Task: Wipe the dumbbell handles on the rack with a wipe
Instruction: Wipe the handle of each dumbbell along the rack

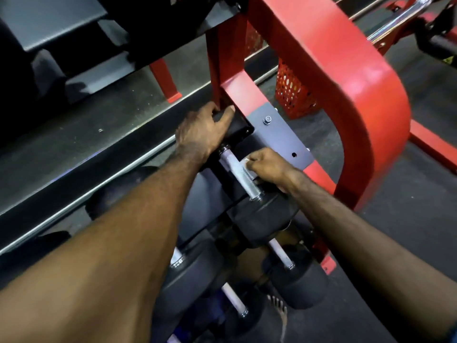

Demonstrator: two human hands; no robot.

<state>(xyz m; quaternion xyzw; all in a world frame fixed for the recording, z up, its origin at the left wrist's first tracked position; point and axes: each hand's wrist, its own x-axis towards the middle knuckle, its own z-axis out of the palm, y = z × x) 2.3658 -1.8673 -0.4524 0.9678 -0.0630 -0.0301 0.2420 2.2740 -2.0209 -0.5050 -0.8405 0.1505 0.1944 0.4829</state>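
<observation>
While one red steel rack (346,78) with a curved upright fills the view, four black round-headed dumbbells (259,219) are seen stacked on it. The far head is grasped by the left hand (202,131). One white wipe (247,167) is pinched by the right hand (265,165) against the top dumbbell's knurled metal handle (238,170).

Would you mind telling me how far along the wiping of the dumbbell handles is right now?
Nothing shows as finished; a wiped handle looks no different here. In hand: the right hand presses a white wipe against the top dumbbell's handle, while the left hand grips that dumbbell's far head. Probably left: the lower handles nearer the camera, which neither hand touches.
</observation>
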